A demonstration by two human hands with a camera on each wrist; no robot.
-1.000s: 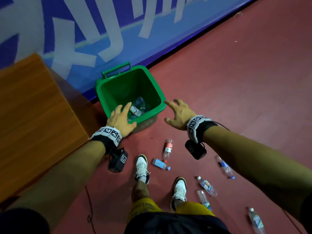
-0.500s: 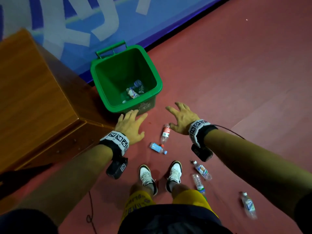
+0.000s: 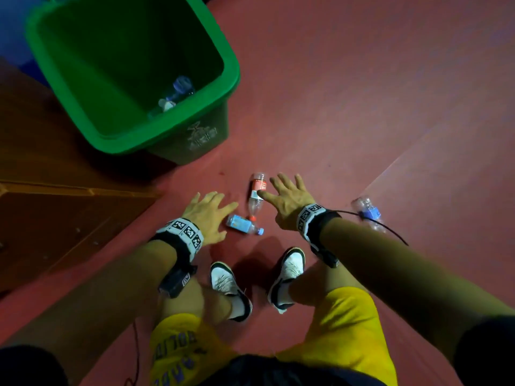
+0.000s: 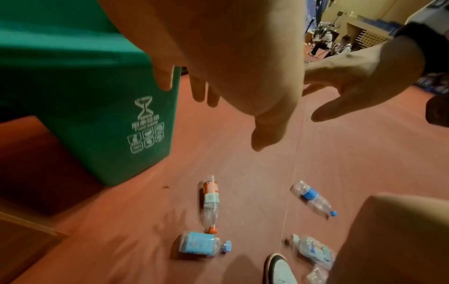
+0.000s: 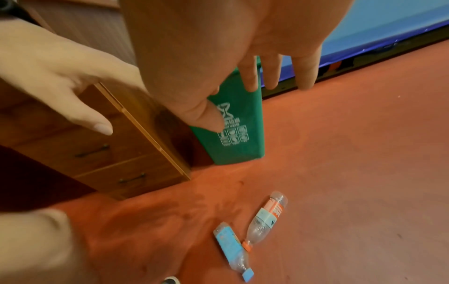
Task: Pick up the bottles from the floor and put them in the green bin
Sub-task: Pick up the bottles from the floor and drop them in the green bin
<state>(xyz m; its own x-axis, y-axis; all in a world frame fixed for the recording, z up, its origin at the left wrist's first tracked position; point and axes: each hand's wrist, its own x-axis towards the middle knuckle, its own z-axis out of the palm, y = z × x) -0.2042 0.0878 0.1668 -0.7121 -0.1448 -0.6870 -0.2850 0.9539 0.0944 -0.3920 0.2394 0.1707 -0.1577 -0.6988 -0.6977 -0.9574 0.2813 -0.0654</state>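
Head view: both hands empty, fingers spread, above the floor. Left hand (image 3: pixel 207 215) is over the blue-label bottle (image 3: pixel 240 224); right hand (image 3: pixel 287 200) is over the red-label bottle (image 3: pixel 257 195). Both bottles lie on their sides near the green bin (image 3: pixel 217 87), red cap touching the blue one's side. Another bottle (image 3: pixel 367 211) lies beyond the right wrist. A few bottles already sit in the bin.

Left wrist view: clear thin plastic, look empty, so probably light, crushable, prone to roll. I'd grip mid-body across the label, not the tapered neck. The red-label bottle is long and slim, the blue-label one short and squat with a blue cap. Two more bottles (image 4: pixel 313 198) (image 4: pixel 312 249) lie right of them, the nearer looks crumpled.

Right wrist view: right-hand fingers hang straight, holding nothing. The pair forms a V on the floor; wooden cabinet (image 5: pixel 116 153) stands beside the bin.
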